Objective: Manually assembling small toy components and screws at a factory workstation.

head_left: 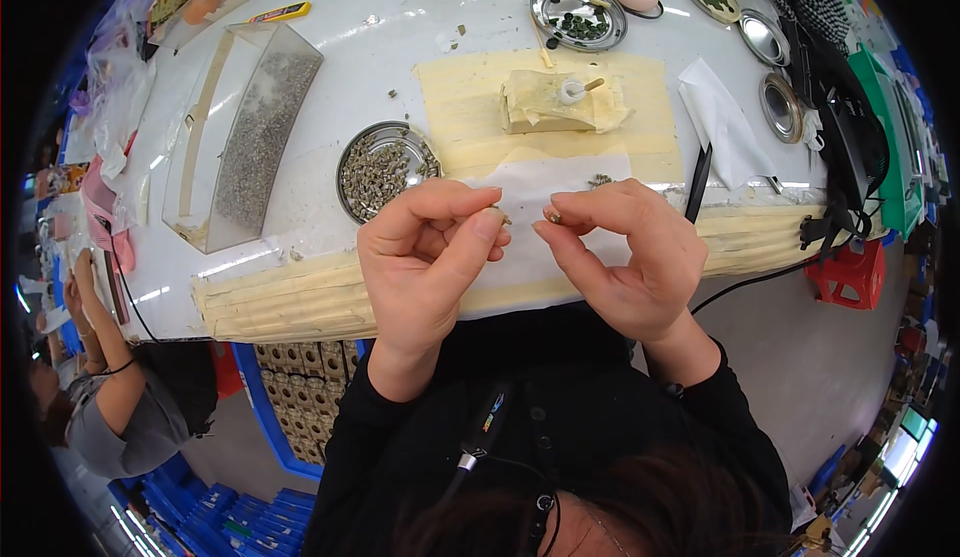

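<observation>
My left hand (428,247) is raised over the front of the table, thumb and fingers pinched round something tiny that the fingertips mostly hide. A short gap away, my right hand (640,247) pinches a small metal part (552,216) between thumb and index finger. Beneath both hands lies a white sheet (520,182), with a little pile of small parts (600,180) beside my right fingers. Left of my left hand, a round steel dish (350,195) holds many small metal parts. Beyond the hands stands a tape-covered block (525,107) bearing a white nozzle-like piece (572,91) and a stick.
A clear bin (190,192) of tiny parts stands at left. Farther back is a steel plate (540,19) with dark green pieces. White paper (725,122) and black tweezers (699,185) lie right. A co-worker's arm (105,307) reaches in at far left; a blue crate (262,407) sits below.
</observation>
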The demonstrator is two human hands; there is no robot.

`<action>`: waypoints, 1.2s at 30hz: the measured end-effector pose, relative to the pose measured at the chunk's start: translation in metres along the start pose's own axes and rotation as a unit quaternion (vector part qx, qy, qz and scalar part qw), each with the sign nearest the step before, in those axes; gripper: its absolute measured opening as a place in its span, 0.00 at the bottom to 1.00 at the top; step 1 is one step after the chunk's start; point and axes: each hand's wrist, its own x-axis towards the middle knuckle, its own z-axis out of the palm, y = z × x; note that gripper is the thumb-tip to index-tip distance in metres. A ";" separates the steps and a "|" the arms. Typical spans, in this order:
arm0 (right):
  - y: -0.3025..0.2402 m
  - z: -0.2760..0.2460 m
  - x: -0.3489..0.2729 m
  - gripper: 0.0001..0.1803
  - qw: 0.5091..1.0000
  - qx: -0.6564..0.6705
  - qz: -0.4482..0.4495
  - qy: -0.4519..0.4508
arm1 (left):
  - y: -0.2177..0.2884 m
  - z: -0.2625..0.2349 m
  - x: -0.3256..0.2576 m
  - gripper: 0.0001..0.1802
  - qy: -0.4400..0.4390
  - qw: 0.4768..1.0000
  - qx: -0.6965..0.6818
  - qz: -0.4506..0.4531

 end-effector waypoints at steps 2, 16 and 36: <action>0.000 0.000 0.000 0.13 1.000 0.009 0.010 0.001 | 0.000 0.000 0.000 0.09 0.000 1.000 0.001 0.000; 0.000 0.002 -0.004 0.14 0.996 0.074 0.037 0.017 | 0.000 0.000 0.000 0.09 -0.004 1.000 -0.003 0.006; 0.013 -0.018 -0.004 0.08 0.649 0.635 0.414 -0.057 | 0.000 0.001 -0.001 0.08 0.002 1.000 -0.002 0.006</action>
